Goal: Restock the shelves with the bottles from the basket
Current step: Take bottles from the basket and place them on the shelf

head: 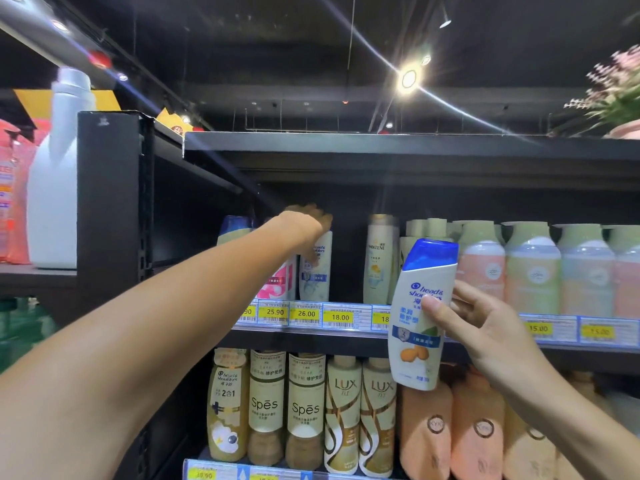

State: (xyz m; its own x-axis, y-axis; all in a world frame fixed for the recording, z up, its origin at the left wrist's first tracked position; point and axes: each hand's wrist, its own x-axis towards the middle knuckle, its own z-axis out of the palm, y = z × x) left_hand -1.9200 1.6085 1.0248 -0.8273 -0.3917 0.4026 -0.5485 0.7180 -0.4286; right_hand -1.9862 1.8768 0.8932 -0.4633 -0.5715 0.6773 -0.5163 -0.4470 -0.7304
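Note:
My right hand (485, 320) grips a white shampoo bottle with a blue cap (420, 313), upright in front of the upper shelf's edge (339, 336). My left hand (306, 221) reaches up to that shelf and holds the top of another white shampoo bottle (317, 271) that stands there beside a pink one (277, 282). A gap lies on the shelf between this bottle and a Pantene bottle (379, 259). The basket is out of view.
Pastel pump bottles (533, 268) fill the shelf's right part. Below stand gold bottles (304, 407) and orange ones (474, 431). Yellow price tags (306, 314) line the shelf edge. A large white jug (55, 178) stands on the left rack; a potted plant (620, 98) sits on top.

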